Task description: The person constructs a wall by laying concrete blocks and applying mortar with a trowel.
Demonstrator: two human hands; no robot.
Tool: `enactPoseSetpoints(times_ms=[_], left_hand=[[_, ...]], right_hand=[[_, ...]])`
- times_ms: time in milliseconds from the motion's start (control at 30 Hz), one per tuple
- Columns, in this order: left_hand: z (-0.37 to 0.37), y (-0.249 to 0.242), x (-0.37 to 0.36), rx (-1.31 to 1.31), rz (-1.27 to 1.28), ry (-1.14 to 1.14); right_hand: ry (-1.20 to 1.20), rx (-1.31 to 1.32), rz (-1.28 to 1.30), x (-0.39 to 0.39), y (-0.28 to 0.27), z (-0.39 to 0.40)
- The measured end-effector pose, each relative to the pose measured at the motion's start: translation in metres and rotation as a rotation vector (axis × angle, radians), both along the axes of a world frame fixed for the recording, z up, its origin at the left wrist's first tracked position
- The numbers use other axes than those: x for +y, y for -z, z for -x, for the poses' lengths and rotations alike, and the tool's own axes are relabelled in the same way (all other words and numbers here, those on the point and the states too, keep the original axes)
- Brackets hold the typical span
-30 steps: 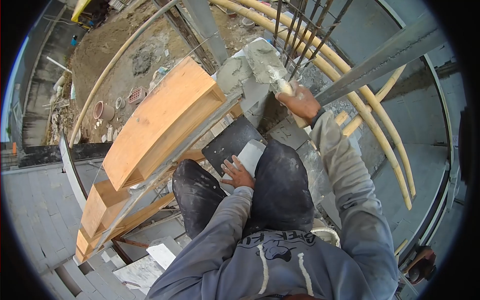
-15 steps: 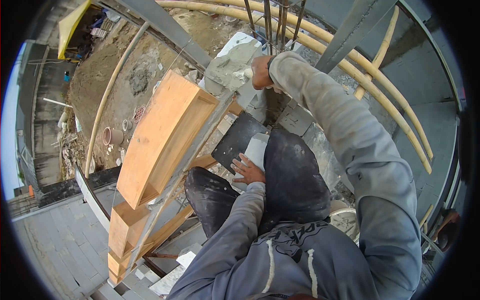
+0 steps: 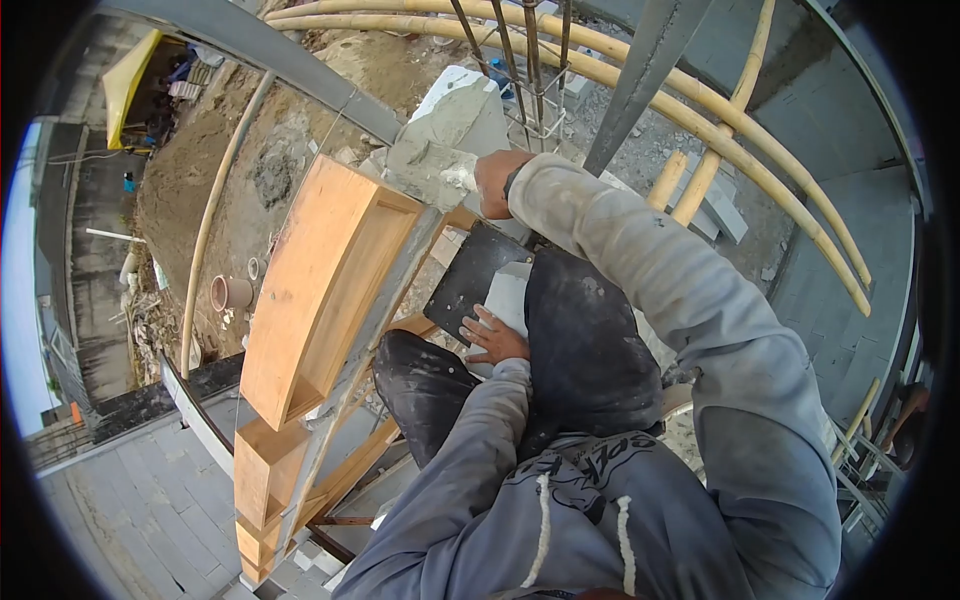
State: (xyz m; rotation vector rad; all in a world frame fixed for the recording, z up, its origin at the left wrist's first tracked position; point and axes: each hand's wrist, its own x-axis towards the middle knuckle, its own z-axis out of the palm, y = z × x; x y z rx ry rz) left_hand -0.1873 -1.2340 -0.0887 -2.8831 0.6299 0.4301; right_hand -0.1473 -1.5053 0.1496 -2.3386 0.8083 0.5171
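My left hand [image 3: 495,338] lies with fingers spread on a light grey block [image 3: 510,293], between my knees. Under that block is a dark flat board [image 3: 478,272]. My right hand [image 3: 497,183] is a closed fist around the handle of a trowel [image 3: 458,175] smeared with mortar. Its blade is hard to tell apart from the wet grey mortar [image 3: 465,118] spread over the top of the blockwork. Left of the trowel stands a curved wooden form [image 3: 315,285], its end near the mortar.
Steel rebar [image 3: 532,65] rises behind the mortar. Bamboo poles [image 3: 700,125] and a grey metal post [image 3: 645,85] cross the upper right. A lower wooden box section [image 3: 265,470] continues the form. Ground with a bucket [image 3: 231,292] lies far below. Another person [image 3: 908,430] is partly visible at far right.
My right hand has moved left and slightly down with the trowel, over the mortar nearer the wooden form. My left hand stays on the block. The view has shifted slightly.
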Motion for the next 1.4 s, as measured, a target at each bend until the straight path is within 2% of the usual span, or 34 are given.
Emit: enactPoseSetpoints(times_ms=[67,133,267,400,467,533,600,633,700,800,867,933,1000,1133,1200,1400], left_hand=[[-0.001,-0.004,-0.001,-0.033,-0.007,0.011],[-0.004,-0.026,-0.008,0.113,-0.027,-0.023],[-0.004,-0.026,-0.008,0.145,-0.033,-0.042],[0.003,0.004,0.001,-0.025,-0.005,-0.003],[0.002,0.002,0.0,-0.082,-0.013,0.017],[0.002,-0.016,-0.006,0.086,-0.036,-0.039],[0.004,-0.028,-0.008,0.117,-0.034,-0.05],[0.002,-0.031,-0.009,0.14,-0.029,-0.056],[0.001,-0.018,-0.008,0.104,-0.024,-0.052],[-0.001,-0.027,-0.009,0.114,-0.026,-0.051],[0.0,-0.025,-0.009,0.159,-0.026,-0.066],[0.001,-0.011,-0.004,0.051,-0.007,-0.042],[0.001,-0.01,-0.002,0.065,-0.018,-0.04],[0.002,-0.017,-0.006,0.055,-0.073,-0.024],[0.0,-0.026,-0.01,0.109,-0.078,-0.037],[0.001,-0.031,-0.009,0.139,-0.074,-0.054]], right_hand=[[-0.003,0.021,0.005,0.004,-0.002,0.011],[0.03,0.003,0.065,0.009,0.001,0.025],[0.074,0.02,0.153,0.018,0.019,0.055],[0.103,-0.019,0.171,0.015,-0.005,0.092],[0.09,0.073,0.18,0.011,-0.018,0.101],[0.093,0.052,0.222,0.014,-0.021,0.098],[0.082,-0.162,0.231,0.021,-0.026,0.08],[0.083,-0.184,0.222,0.026,-0.032,0.065],[0.087,-0.181,0.212,0.026,-0.032,0.031],[0.096,-0.115,0.231,0.028,-0.023,-0.003],[0.123,-0.124,0.278,0.027,-0.007,-0.004],[0.14,-0.132,0.314,0.024,0.005,-0.002],[0.217,-0.123,0.326,0.007,0.014,0.008],[0.324,-0.109,0.406,-0.027,0.011,0.013],[0.333,-0.017,0.414,-0.039,0.005,0.014],[0.389,0.037,0.233,-0.035,0.001,0.041]])
